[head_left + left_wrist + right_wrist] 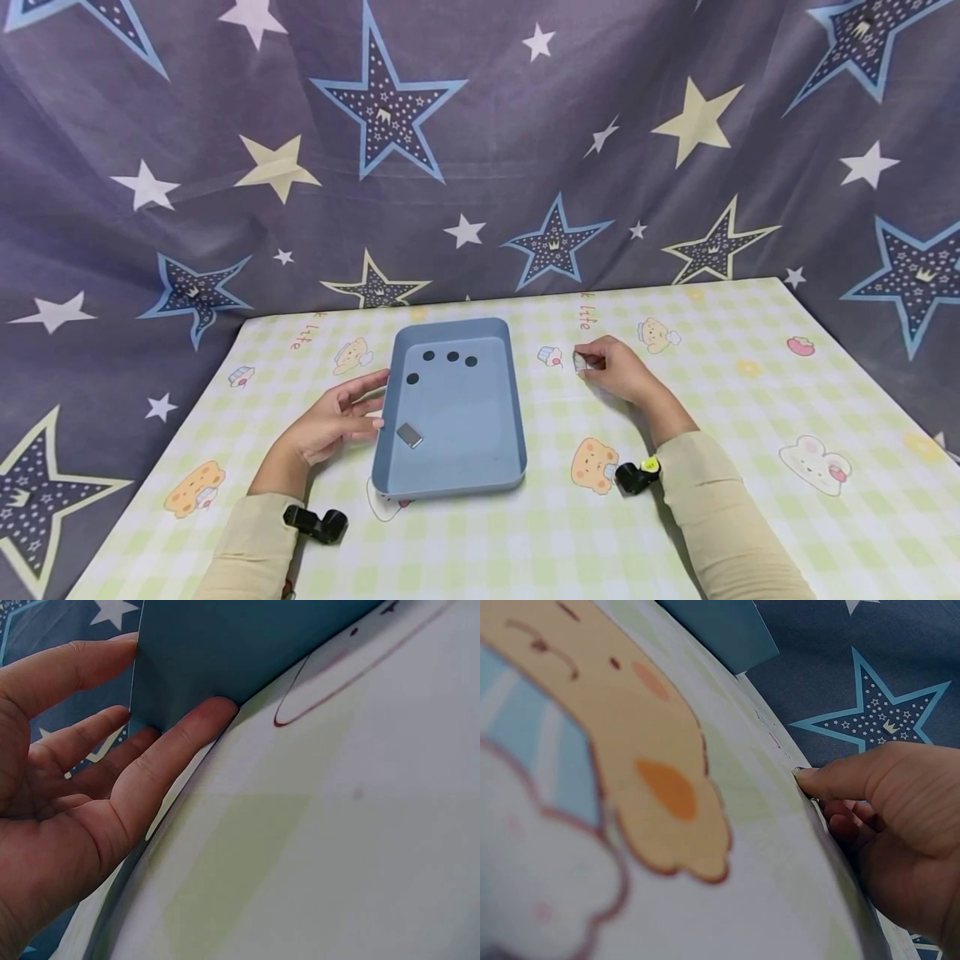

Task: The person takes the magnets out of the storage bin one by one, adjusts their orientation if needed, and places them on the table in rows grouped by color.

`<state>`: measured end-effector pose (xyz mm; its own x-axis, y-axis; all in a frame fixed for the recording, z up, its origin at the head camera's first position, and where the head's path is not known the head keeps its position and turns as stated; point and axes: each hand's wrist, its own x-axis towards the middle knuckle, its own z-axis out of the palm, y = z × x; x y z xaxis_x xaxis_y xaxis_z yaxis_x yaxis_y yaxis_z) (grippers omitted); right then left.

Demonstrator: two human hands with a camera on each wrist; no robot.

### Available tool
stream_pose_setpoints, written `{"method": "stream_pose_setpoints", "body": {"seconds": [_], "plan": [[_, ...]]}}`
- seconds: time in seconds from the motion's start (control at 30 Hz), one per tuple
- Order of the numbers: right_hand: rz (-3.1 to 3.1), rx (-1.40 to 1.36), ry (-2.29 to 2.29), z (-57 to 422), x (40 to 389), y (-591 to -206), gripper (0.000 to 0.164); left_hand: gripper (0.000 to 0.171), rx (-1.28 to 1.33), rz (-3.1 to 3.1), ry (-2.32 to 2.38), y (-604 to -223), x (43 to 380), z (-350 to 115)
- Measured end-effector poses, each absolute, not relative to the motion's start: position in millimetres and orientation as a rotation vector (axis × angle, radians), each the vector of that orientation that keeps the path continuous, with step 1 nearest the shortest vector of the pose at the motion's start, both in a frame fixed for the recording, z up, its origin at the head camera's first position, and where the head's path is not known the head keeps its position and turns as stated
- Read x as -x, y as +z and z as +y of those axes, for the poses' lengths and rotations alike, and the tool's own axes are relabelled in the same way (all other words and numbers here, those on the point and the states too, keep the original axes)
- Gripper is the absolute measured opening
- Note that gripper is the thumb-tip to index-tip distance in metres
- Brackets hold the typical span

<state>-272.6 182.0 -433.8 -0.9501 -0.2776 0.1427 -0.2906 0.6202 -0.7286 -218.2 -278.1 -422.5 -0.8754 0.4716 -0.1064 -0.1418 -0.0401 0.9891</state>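
A blue rectangular tray (465, 417) lies on the table in the head view. Inside it are several small black discs (453, 357) towards the far end and a small grey rectangular piece (409, 435) near the left wall. My left hand (341, 419) touches the tray's left side with spread fingers; the left wrist view shows its fingertips against the outer wall (195, 660). To the right of the tray, my right hand (617, 369) pinches a small shiny flat piece (579, 362) between thumb and fingers, at the tabletop. Fingers mostly hide that piece in the right wrist view.
A pale green checked cloth with printed cartoon figures covers the table (675, 517). Behind the far edge hangs a dark curtain (480, 150) with stars. Each wrist carries a small black camera (636, 477).
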Motion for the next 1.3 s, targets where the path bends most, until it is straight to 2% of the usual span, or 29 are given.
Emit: {"method": "stream_pose_setpoints", "body": {"seconds": [0.43,1.3], "plan": [[-2.796,-0.518,1.272,182.9,271.5,-433.9,0.038,0.086,-0.354,1.813,1.973,-420.8,216.9,-277.2],[-2.533,-0.241,1.681,179.3,268.7,-428.0,0.037,0.083,-0.37,1.82,1.973,-425.2,218.2,-279.4]]}}
